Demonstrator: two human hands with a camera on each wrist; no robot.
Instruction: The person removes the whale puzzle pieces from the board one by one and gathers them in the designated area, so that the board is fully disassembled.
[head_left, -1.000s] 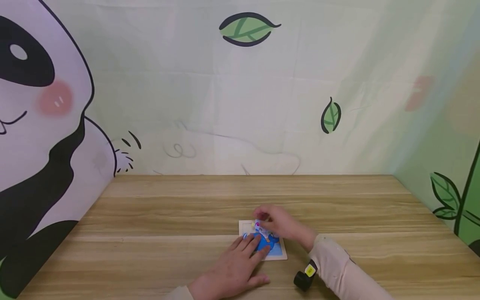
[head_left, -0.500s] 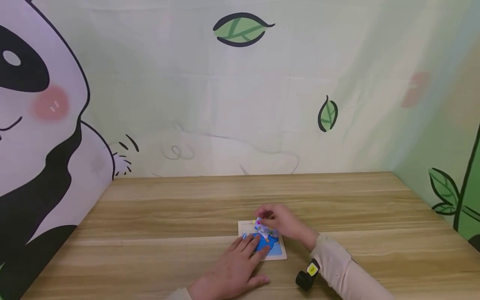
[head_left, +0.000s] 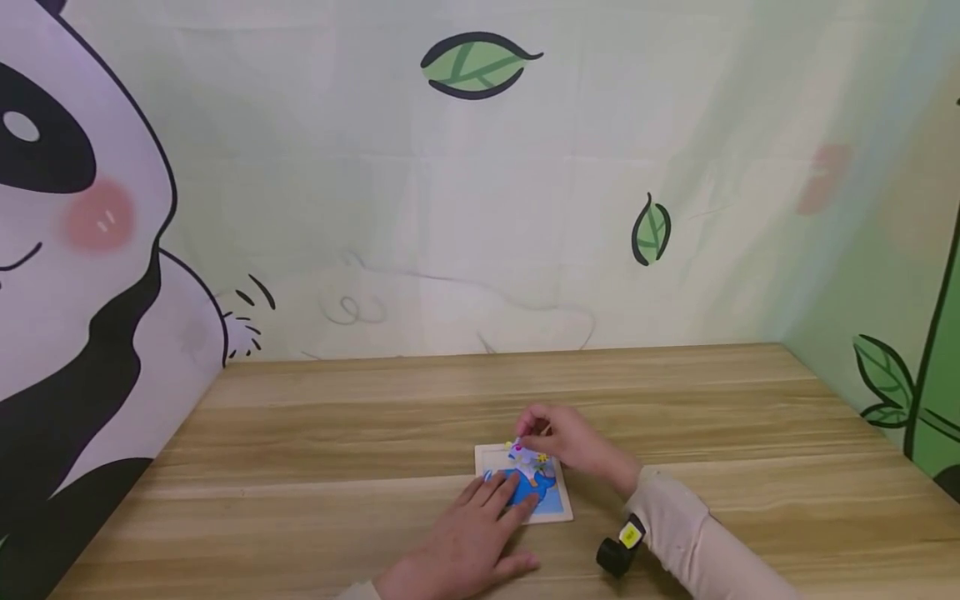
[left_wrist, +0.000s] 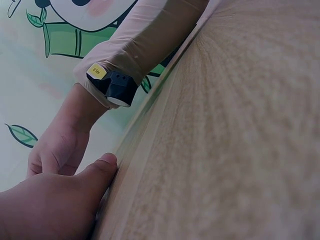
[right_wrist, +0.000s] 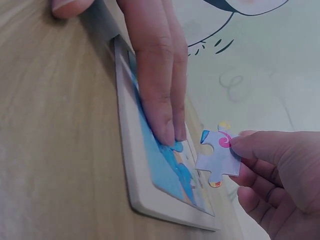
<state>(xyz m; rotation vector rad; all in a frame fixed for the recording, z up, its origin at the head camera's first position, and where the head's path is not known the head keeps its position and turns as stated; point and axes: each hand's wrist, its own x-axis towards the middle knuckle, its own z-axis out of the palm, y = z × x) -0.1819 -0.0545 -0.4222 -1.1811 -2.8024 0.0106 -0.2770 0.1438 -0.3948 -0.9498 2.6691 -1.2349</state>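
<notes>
A small square jigsaw puzzle in a pale wooden frame [right_wrist: 126, 150] lies on the table, with a blue whale-like figure [head_left: 543, 490] in its lower part. My left hand [head_left: 468, 533] rests over it, fingers fairly straight and fingertips on the blue pieces, hiding its lower left. Between thumb and fingers, my right hand [head_left: 572, 442] pinches a jigsaw piece [right_wrist: 218, 156], pale lilac with a pink swirl and yellow and blue tips. In the right wrist view that piece is held tilted up, close over the puzzle's far part. The left wrist view hides the puzzle behind the left hand [left_wrist: 55, 200].
The wood-grain table [head_left: 337, 425] reaches back to a printed cloth backdrop [head_left: 375, 183] with a panda and leaves. A black wrist camera [head_left: 617, 554] hangs from the right sleeve [head_left: 682, 525], close over the table right of the puzzle.
The right hand has shifted slightly up and right, and the pinched piece has turned a little, showing more of its yellow part. The left hand stays in place; the head view has shifted slightly.
</notes>
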